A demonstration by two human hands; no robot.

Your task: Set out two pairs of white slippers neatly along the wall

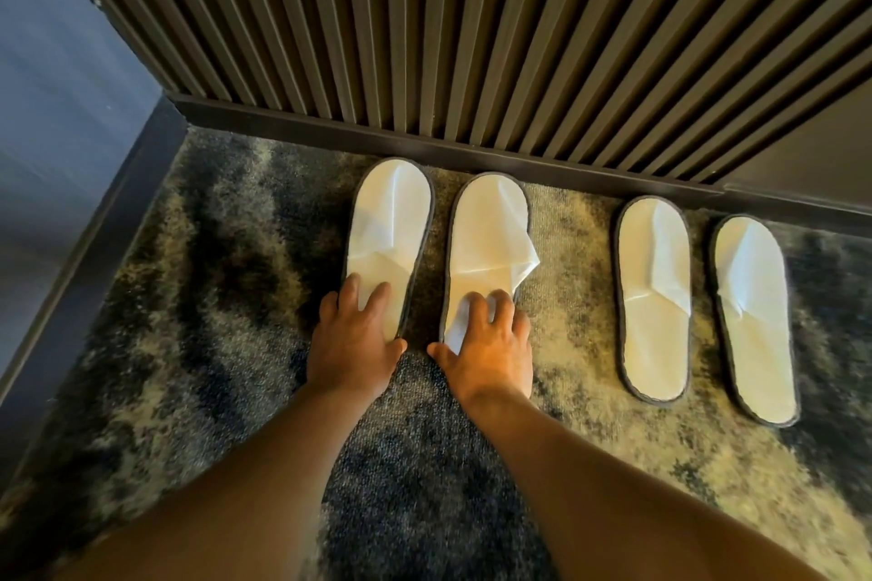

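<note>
Resting flat, fingers spread, the left hand [351, 340] and right hand [488, 344] press the heels of the left pair [439, 245]; neither is clamped. Toes meet the skirting [519, 160]. The right pair [703, 297] sits apart. Slippers look light, thin, floppy; best slid by the stiffer sole rim. No containers present.

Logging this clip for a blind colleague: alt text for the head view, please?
Four white slippers lie toes toward a slatted wall on mottled carpet. The left hand and right hand rest flat on the left pair; the right pair lies untouched.
</note>
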